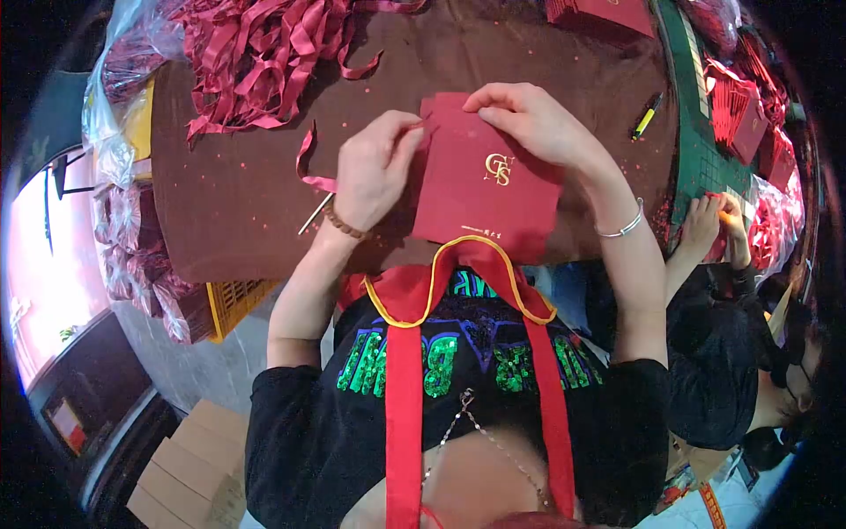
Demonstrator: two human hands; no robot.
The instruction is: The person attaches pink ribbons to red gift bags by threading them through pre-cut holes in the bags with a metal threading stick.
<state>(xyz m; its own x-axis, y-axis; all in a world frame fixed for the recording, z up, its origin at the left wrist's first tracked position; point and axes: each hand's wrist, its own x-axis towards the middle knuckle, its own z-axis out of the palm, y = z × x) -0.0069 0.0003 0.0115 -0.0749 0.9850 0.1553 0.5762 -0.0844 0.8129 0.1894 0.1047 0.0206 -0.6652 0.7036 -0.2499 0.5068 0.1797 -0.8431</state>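
Note:
A dark red paper bag (pixel 486 198) with gold lettering lies on the brown cloth (pixel 291 185) in front of me. My left hand (pixel 377 167) is at the bag's upper left edge, its thumb and index finger pinched together on a bit of red ribbon. A thin pale stick (pixel 315 213) and a loose red ribbon (pixel 308 172) lie beside that wrist. My right hand (pixel 529 122) rests over the bag's upper right, fingers curled, with thumb and fingertips pressed at its top edge.
A heap of red ribbons (pixel 256 62) lies at the back left. A yellow-and-black pen (pixel 647 117) is at the right. More red bags (pixel 608 16) are stacked at the back. A co-worker's hands (pixel 705 225) work at the green mat (pixel 692 115).

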